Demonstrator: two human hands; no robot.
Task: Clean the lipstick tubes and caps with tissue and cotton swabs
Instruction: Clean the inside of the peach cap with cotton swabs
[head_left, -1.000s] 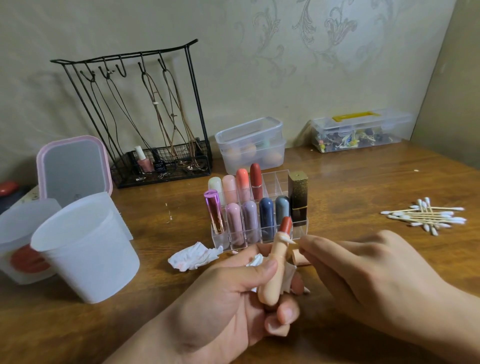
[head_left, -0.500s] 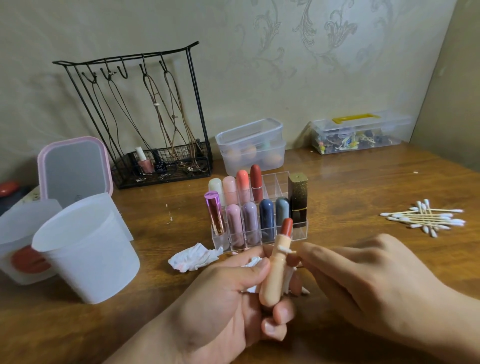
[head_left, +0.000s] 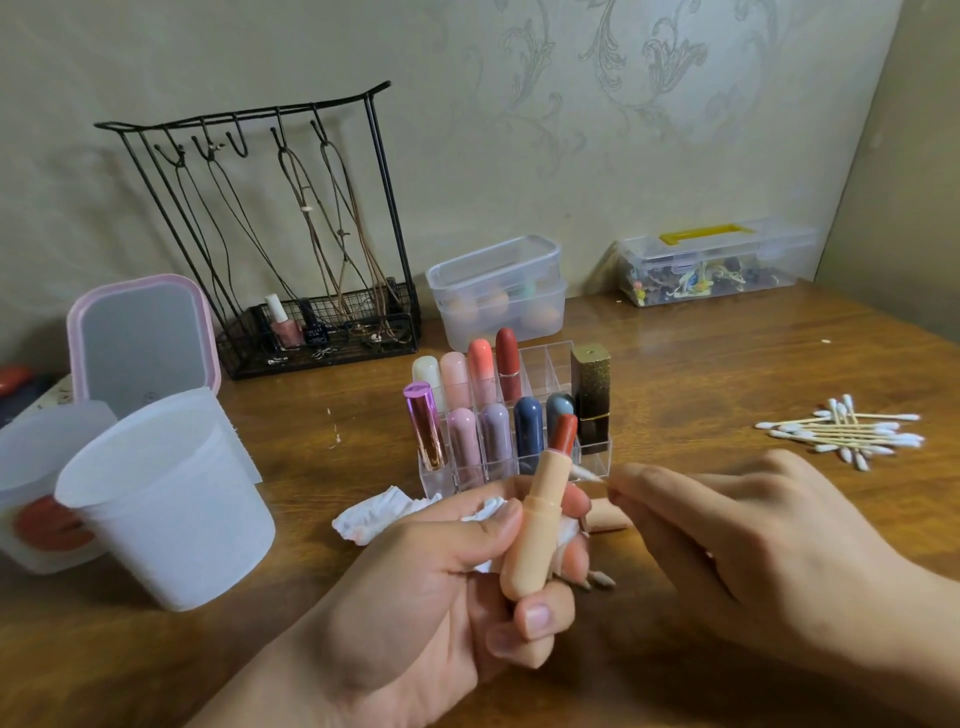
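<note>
My left hand grips an open peach lipstick tube, upright and slightly tilted, with its red stick showing at the top, and a crumpled tissue is tucked against the palm. My right hand pinches a cotton swab whose white tip touches the tube's upper collar from the right. The peach cap lies on the table behind the hands. A clear organizer behind holds several capped lipsticks.
A used tissue lies left of the hands. A pile of cotton swabs sits at the right. White plastic cups, a pink-rimmed mirror, a wire jewellery rack and two clear boxes stand around the wooden table.
The left hand has tilted and shifted the tube slightly. The swab tip has moved from the collar's front to its right side, with the right hand drawing a little to the right.
</note>
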